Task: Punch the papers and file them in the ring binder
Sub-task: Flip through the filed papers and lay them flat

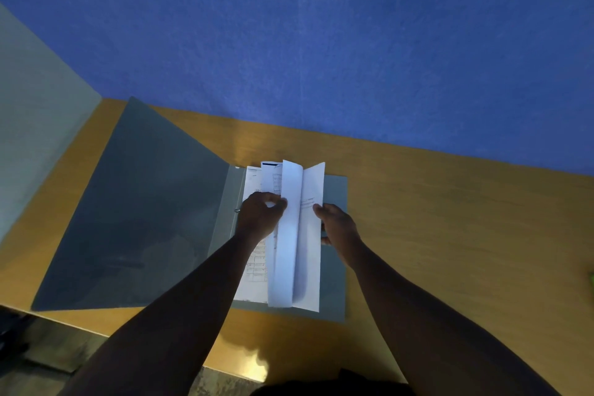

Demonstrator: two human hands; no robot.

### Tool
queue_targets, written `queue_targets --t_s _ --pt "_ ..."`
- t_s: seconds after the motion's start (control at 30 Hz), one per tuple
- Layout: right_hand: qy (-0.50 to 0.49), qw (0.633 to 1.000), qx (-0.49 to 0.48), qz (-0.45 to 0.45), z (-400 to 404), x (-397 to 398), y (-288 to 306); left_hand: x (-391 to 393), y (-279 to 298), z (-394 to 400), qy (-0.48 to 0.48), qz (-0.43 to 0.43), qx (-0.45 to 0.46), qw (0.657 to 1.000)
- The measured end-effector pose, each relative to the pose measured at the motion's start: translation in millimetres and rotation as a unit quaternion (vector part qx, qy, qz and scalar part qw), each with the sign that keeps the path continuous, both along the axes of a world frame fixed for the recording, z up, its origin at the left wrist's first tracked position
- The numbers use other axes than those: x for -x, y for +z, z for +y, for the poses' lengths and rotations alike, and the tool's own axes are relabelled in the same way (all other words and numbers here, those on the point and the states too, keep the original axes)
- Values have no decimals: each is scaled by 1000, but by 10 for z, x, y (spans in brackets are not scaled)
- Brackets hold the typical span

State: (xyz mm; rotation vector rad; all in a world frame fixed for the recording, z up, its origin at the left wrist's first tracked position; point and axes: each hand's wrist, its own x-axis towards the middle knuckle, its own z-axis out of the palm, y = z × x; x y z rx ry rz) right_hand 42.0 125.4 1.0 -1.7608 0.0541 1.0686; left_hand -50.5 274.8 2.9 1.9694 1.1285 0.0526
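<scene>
The grey ring binder (135,212) lies open on the wooden desk (450,219), front cover reaching the desk's near edge. Over its right half, the left hand (262,214) pinches the folded papers (297,235); the right hand (337,228) grips their right edge, fingers curled. Bare desk lies right of the binder.

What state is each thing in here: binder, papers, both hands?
ring binder: open, lying flat on the table, front cover swung out left.
filed papers: lying flat in the binder's right half.
held sheets: lifted, bent into upright folds above the filed papers.
left hand: pinching the sheets' left edge.
right hand: gripping the sheets' right edge.
</scene>
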Motion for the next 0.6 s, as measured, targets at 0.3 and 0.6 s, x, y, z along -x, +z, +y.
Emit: queue_targets --t_s 0.3,0.6 --pt "14 1000 14 -15 -5 -9 10 186 -2 237 59 25 -55 996" --pt "15 1000 6 3 20 37 59 219 10 104 16 -75 -78 994"
